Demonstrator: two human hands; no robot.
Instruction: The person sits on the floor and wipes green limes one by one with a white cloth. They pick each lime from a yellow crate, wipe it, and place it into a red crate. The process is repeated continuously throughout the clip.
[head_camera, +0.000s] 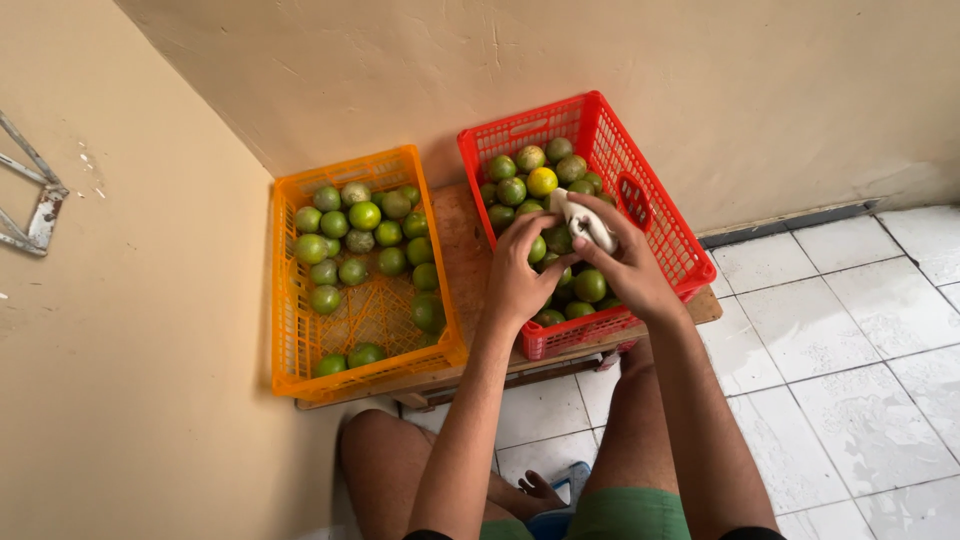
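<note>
Both of my hands are raised over a red plastic crate (655, 215) full of green round fruits (512, 190). My left hand (520, 275) grips one green fruit (538, 249) between its fingers. My right hand (625, 262) holds a white cloth (583, 220) pressed against that fruit. To the left stands an orange plastic crate (300, 340), partly filled with more green fruits (365, 215) lying mostly in its far half.
Both crates rest on a low wooden board (460, 235) set against a beige wall corner. White floor tiles (850, 330) spread to the right. My bare knees and a foot show at the bottom. A metal bracket (35, 205) hangs on the left wall.
</note>
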